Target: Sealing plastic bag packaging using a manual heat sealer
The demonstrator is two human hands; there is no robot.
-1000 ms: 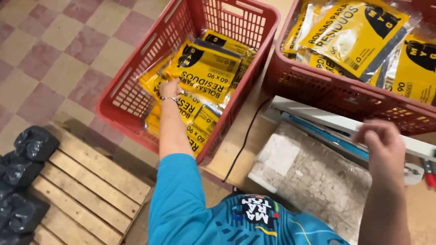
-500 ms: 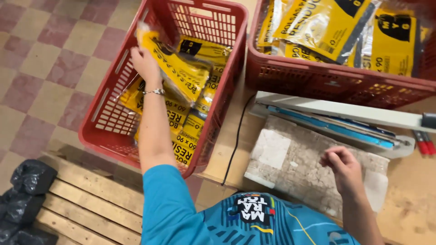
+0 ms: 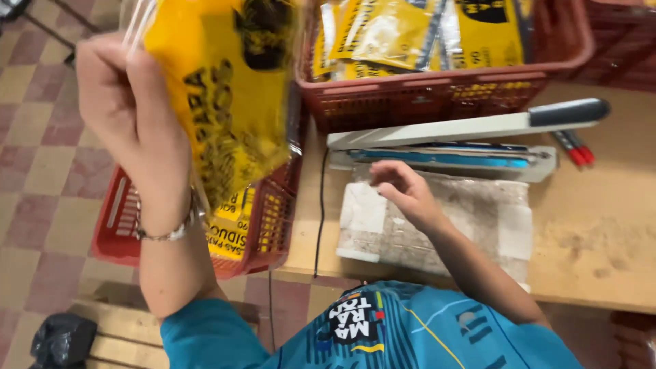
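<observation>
Your left hand (image 3: 130,123) is raised high at the left of the view, fingers curled shut around the edge of a yellow plastic bag (image 3: 222,96) with black print, which hangs tilted and blurred in front of the camera. Below it sits a red plastic basket (image 3: 266,232) on the floor side of the table, with more yellow bags (image 3: 229,229) showing inside. Your right hand (image 3: 403,191) rests over a flat stone slab (image 3: 471,219) on the wooden table (image 3: 601,232), fingers loosely bent and half open, holding nothing; the fingertips appear to touch the slab's top. Just beyond that hand lies an impulse heat sealer (image 3: 465,140), its white arm with a black handle lifted above the blue sealing strip. Two red markers (image 3: 574,147) lie just beside the sealer's right end. A second red basket (image 3: 444,82) stands on the table behind the sealer, filled with yellow packets (image 3: 410,31).
</observation>
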